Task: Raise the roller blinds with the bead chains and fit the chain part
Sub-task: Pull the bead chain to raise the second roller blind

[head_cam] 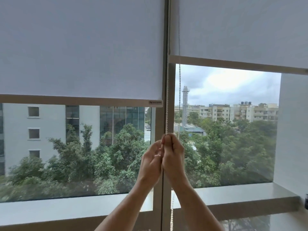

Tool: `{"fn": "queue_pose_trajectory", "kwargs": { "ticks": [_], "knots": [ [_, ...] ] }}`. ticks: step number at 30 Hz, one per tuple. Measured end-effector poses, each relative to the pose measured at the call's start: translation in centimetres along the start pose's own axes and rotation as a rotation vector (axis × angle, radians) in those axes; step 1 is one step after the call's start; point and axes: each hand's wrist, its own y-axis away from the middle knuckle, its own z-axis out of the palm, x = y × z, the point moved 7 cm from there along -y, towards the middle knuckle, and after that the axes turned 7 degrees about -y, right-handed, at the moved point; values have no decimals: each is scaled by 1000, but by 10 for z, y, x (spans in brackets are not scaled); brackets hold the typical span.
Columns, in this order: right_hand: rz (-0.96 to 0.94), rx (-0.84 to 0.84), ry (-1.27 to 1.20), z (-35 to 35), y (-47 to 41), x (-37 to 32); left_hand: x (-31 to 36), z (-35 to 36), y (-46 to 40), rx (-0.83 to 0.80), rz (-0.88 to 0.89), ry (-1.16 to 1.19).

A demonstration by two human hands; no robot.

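Observation:
Two white roller blinds hang over the window. The left blind (80, 47) reaches lower, its bottom bar near mid-height. The right blind (241, 27) ends higher. A white bead chain (167, 105) runs down along the middle window post (171, 97). A second strand (179, 84) hangs just right of it, against the glass. My right hand (173, 152) grips the chain at the post, fingers curled round it. My left hand (150, 158) sits right beside it with loosely curled fingers at the chain just below. The chain's lower part (171, 219) dangles under my wrists.
A grey window sill (233, 195) runs along the bottom of the glass. A white wall (293, 130) closes in on the right. Outside stand trees, a pale building on the left and flats in the distance.

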Motion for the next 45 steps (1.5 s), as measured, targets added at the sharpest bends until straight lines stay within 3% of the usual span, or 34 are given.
{"fn": "queue_pose_trajectory", "kwargs": {
  "ticks": [2, 4, 8, 10, 15, 17, 20, 25, 32, 37, 42, 45],
  "knots": [
    [29, -18, -13, -9, 5, 10, 12, -14, -16, 39, 27, -76],
    [32, -22, 15, -13, 8, 13, 38, -23, -34, 68, 52, 8],
    [58, -69, 29, -5, 18, 18, 100, -1, -64, -32, 67, 109],
    [55, -102, 34, -1, 23, 15, 110, 3, -71, 43, 51, 152],
    [172, -232, -24, -9, 17, 13, 102, -7, -59, 198, 123, 24],
    [197, -212, -58, -16, -2, 5, 91, -14, -51, 233, 131, -45],
    [153, -133, -53, -13, -45, -21, 69, -15, -32, 229, 97, -75],
    [35, -178, -74, 27, -100, -86, 45, -12, -2, 204, 107, -88],
    [57, -188, -150, 69, -141, -134, 42, -3, 23, 186, 135, -119],
    [62, -100, -165, 67, -135, -126, 22, -2, 38, 124, 145, -96],
    [-53, -59, -80, 54, -109, -106, 1, -9, 23, -80, 49, -118],
    [-66, -48, -50, 51, -90, -84, 26, -27, -12, 35, 35, -100]
  ]
}}
